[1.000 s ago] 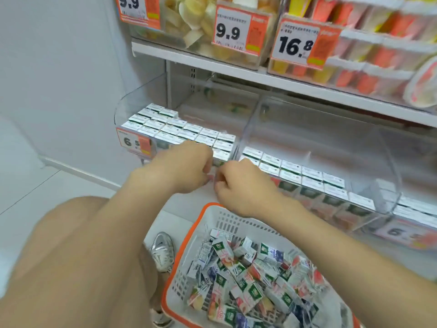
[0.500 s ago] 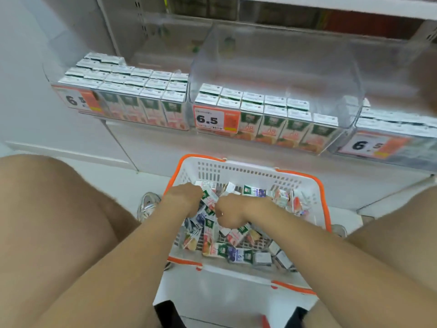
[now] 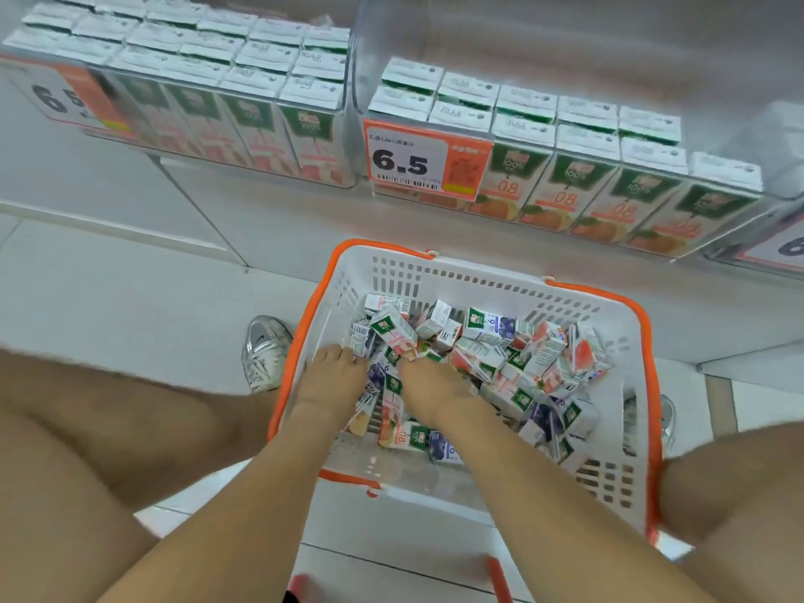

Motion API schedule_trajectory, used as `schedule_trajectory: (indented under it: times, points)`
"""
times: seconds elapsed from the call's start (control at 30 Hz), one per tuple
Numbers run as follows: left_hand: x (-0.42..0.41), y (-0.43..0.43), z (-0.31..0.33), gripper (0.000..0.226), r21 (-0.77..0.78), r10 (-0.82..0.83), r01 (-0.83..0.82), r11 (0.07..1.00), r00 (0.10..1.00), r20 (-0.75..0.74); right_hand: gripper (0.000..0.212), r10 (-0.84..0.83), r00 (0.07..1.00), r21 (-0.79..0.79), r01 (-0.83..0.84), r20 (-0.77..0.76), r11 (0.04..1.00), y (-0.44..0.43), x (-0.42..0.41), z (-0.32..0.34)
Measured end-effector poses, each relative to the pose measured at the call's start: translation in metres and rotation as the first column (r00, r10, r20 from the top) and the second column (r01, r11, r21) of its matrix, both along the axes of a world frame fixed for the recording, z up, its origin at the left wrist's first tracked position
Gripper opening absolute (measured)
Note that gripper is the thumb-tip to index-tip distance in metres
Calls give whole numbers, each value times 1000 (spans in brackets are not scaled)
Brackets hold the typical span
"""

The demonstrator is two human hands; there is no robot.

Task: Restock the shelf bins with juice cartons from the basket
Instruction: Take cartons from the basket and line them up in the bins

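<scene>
Head view: your left hand (image 3: 335, 378) and right hand (image 3: 428, 391) reach down among loose juice cartons (image 3: 487, 341) in the basket (image 3: 478, 280); whether either grips one cannot be told. The basket sits on the floor (image 3: 130, 298) just below the shelf bins (image 3: 565, 50), presumably to keep reaches short.

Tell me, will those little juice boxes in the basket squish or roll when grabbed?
Probably not roll: the juice cartons have flat sides and square corners. They show crisp shapes in the heaped basket, so likely stiff. The loose heap may shift.
</scene>
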State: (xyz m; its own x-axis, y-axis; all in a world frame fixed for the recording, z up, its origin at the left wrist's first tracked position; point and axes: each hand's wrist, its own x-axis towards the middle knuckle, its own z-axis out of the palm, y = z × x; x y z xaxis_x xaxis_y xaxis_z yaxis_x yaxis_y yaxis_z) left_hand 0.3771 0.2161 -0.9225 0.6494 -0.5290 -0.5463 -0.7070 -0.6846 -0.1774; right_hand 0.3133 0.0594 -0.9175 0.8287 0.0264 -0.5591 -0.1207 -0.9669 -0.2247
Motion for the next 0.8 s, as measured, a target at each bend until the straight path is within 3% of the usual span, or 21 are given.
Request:
schedule_trajectory:
  times: [0.13, 0.2, 0.33, 0.53, 0.67, 0.8]
  points:
    - [7, -4, -9, 55, 9, -12, 12, 1000, 1000, 4, 68, 67, 996, 13, -68, 51, 998, 13, -6, -33]
    - [8, -5, -12, 57, 4, -22, 22, 1000, 1000, 5, 76, 72, 995, -41, -69, 68, 997, 16, -9, -40]
    - [6, -7, -13, 60, -51, 21, -24, 998, 998, -61, 62, -39, 998, -19, 40, 46, 999, 17, -14, -42]
    - [4, -6, 2, 44, -207, 139, -181, 961, 969, -202, 23, -300, 953, 250, 301, -43, 920, -4, -13, -39]
    - [14, -8, 32, 29, -324, 209, -370, 871, 874, -438, 6, -398, 899, 374, 438, -182, 817, -34, -14, -14]
    - [30, -7, 70, 31, -364, 237, -510, 779, 777, -583, 23, -453, 879, 456, 467, -147, 758, -59, -14, 25]
